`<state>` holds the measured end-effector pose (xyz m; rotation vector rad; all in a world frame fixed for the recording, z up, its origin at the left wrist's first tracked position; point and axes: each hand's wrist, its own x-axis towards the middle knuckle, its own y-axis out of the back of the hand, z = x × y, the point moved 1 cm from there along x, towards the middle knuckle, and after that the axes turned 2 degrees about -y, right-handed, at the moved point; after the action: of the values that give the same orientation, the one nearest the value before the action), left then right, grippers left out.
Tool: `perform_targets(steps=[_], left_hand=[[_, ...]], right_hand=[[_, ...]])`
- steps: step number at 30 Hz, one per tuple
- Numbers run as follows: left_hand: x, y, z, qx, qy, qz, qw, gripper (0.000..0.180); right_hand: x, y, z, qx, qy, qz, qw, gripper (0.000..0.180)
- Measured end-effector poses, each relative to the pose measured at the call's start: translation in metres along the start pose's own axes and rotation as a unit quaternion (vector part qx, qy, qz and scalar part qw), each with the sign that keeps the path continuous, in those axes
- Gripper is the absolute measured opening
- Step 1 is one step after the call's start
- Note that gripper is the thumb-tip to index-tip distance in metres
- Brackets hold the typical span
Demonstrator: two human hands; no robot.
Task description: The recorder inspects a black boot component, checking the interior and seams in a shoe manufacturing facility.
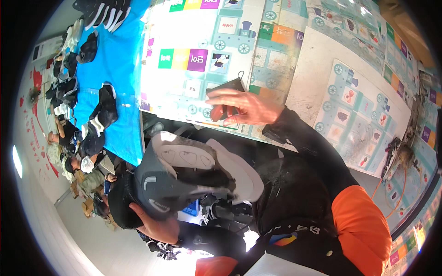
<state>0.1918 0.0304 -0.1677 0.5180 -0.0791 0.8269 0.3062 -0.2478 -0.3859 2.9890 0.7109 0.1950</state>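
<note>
Evidently the hands are apart: the left hand [156, 225] clasps a dark shoe [159, 188] beside the table [170, 87]; the right hand [246, 106] curls at a red object [217, 113], its grip unclear. Steadying the shoe seems the step; the next move calls for a firm left hold. Beyond, more shoes [107, 105] line a blue sheet [122, 57].

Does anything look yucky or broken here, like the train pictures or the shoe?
Yes: right of the black sleeve, the train-print sheet looks grubby. Its lower part is smudged grey. The dark shoe in the left hand is too blurred to check for damage.
</note>
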Motion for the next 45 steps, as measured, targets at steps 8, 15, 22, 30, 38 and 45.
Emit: perform_targets(steps=[8, 15, 22, 30, 38, 45], left_hand=[[-0.018, -0.022, 0.008, -0.106, 0.098, 0.028, 0.989, 0.053], [-0.024, -0.077, 0.002, -0.038, -0.106, -0.146, 0.983, 0.036], [-0.019, -0.153, -0.012, -0.042, -0.113, -0.301, 0.946, 0.038], [-0.038, -0.184, -0.039, -0.060, -0.062, -0.296, 0.951, 0.040], [-0.042, -0.201, -0.074, -0.104, 0.001, -0.273, 0.956, 0.031], [-0.066, -0.208, -0.082, -0.149, 0.060, -0.268, 0.950, 0.031]], right_hand=[[0.008, -0.019, 0.010, -0.086, 0.026, -0.015, 0.996, 0.006], [-0.019, 0.018, -0.055, 0.149, -0.085, 0.076, 0.982, 0.048], [-0.029, 0.018, -0.050, 0.505, -0.227, -0.035, 0.832, 0.067], [-0.025, 0.035, -0.014, 0.346, -0.212, 0.028, 0.913, 0.051], [-0.017, 0.017, 0.011, 0.332, -0.178, 0.044, 0.925, 0.048], [-0.030, 0.022, 0.015, 0.297, -0.150, 0.027, 0.943, 0.052]])
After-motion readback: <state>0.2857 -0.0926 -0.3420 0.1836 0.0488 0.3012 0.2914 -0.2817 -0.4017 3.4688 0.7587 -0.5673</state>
